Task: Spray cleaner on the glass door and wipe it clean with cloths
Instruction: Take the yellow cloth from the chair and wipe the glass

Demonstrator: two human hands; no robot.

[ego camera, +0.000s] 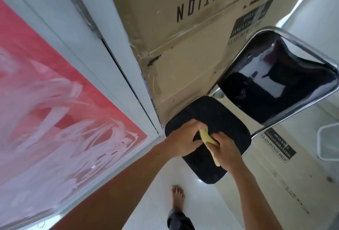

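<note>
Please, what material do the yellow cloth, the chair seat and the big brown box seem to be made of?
Yellow cloth: soft fabric, perhaps microfibre, since it bends limply between the left hand and the right hand.
Chair seat: matte black padding, probably vinyl or fabric; its frame looks like chromed metal, shiny and mirror-like.
Brown box: plain cardboard, matte, with scuffs, clear tape and printed labels.
</note>
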